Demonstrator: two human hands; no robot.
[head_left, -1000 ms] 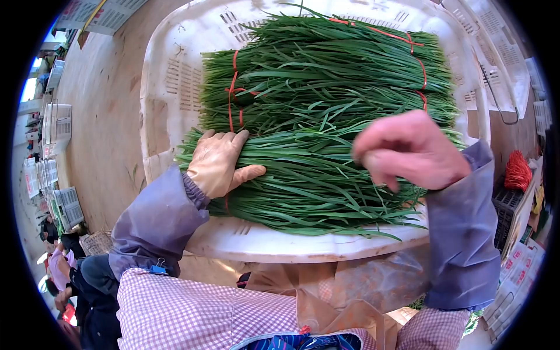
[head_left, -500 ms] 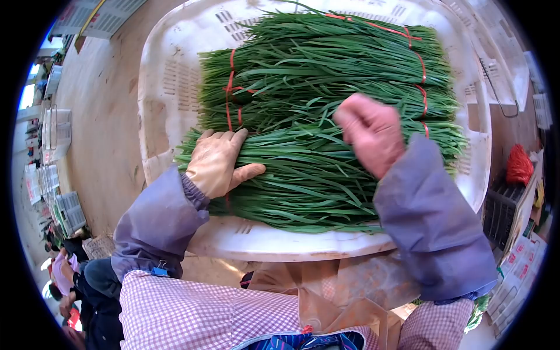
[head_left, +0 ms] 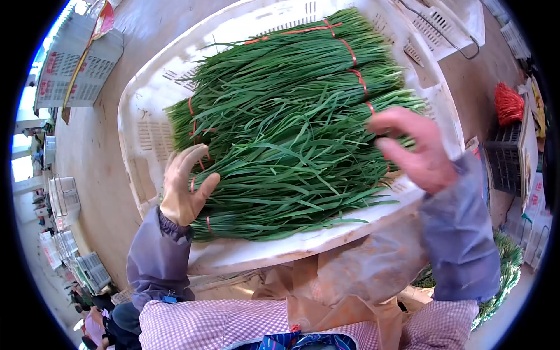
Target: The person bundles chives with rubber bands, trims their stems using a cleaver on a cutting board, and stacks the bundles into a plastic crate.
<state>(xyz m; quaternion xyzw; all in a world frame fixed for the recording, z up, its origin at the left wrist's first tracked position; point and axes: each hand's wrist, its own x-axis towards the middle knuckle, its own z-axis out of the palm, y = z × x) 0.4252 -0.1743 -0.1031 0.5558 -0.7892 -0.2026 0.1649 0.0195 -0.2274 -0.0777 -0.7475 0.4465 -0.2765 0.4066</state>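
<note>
Hands (head_left: 423,149) farther apart, left (head_left: 181,192) perhaps off greens (head_left: 286,166)

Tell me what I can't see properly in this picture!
All from the head view:
White plastic crate: its floor is hidden under the chive bundles.
Right hand: blurred, so whether its fingertips touch leaves is unclear.
Red lettering on the upper-left crate: too small to read.
Leafy greens at lower right: partly hidden by the right sleeve.
</note>
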